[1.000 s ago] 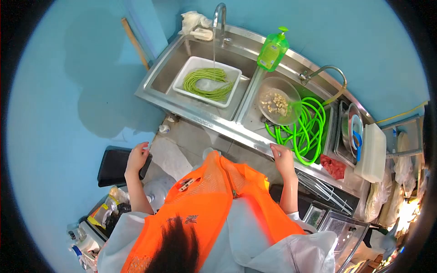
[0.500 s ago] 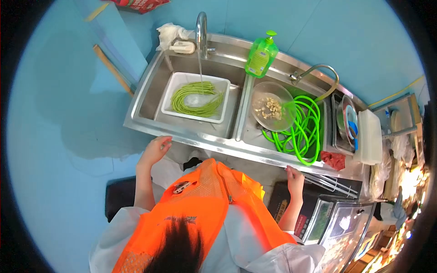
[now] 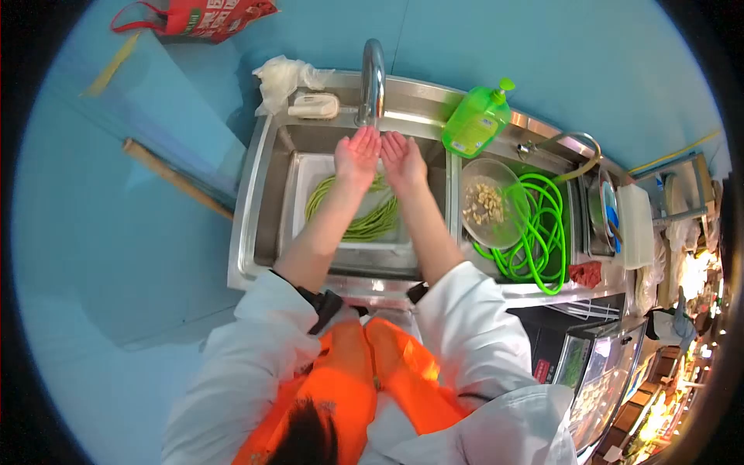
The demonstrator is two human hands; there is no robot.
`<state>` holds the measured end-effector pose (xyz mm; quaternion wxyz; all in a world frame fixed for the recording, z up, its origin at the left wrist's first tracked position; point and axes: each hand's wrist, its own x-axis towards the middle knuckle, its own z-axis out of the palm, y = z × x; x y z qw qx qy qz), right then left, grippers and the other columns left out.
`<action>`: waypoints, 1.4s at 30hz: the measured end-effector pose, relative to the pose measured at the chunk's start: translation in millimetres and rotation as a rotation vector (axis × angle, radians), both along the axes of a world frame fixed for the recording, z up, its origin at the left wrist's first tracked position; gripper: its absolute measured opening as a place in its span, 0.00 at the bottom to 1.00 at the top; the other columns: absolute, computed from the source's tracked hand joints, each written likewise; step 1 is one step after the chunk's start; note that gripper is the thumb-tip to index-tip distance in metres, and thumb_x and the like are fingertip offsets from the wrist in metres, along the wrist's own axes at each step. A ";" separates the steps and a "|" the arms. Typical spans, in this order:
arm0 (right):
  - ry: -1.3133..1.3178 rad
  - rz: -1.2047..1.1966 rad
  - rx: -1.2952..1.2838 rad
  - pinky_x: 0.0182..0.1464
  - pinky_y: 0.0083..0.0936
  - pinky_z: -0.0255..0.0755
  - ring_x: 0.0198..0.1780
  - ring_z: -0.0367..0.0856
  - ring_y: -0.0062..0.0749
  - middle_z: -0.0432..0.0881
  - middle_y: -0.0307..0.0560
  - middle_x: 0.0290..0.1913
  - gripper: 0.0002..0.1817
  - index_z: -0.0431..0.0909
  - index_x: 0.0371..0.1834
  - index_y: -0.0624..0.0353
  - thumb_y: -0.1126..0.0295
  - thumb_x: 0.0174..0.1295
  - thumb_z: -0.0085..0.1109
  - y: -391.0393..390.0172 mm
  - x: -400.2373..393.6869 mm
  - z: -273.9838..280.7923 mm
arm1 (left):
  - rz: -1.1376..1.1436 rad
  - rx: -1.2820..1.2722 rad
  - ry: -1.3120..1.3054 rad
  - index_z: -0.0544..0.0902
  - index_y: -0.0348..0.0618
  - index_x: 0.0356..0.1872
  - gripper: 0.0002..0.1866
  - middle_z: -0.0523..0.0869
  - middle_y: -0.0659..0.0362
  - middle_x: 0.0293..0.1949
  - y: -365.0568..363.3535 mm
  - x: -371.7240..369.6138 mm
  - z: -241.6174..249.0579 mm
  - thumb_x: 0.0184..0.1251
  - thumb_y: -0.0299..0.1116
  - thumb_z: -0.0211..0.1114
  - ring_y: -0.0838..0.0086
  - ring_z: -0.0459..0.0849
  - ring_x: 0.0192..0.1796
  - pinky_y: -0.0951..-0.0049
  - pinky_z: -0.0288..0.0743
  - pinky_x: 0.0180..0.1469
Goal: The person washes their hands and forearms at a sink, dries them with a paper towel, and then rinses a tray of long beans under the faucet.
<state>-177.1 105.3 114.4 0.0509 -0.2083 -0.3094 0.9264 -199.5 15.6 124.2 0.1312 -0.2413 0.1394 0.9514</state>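
Note:
My left hand and my right hand are side by side under the metal faucet, palms up, fingers stretched out. Both hold nothing. Whether water is reaching them is hard to make out. Below my forearms, a white rectangular basin sits in the left sink bowl. Long green beans lie curled inside it, partly hidden by my arms.
A green soap pump bottle stands behind the divider. The right bowl holds a clear bowl of pale pieces and a coiled green hose. A white brush and crumpled plastic bag rest on the back ledge. A wooden handle leans left.
Both my hands have moved from the sink's front edge forward over the left bowl to beneath the faucet, side by side with palms up. The view has shifted slightly.

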 end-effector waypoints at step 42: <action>-0.192 -0.266 -0.113 0.44 0.34 0.74 0.36 0.78 0.41 0.79 0.57 0.34 0.23 0.73 0.32 0.68 0.59 0.65 0.31 -15.4 -51.3 -35.6 | 0.112 -0.078 -0.160 0.76 0.41 0.20 0.16 0.81 0.54 0.26 21.7 -52.0 -78.5 0.60 0.38 0.44 0.66 0.80 0.33 0.66 0.75 0.45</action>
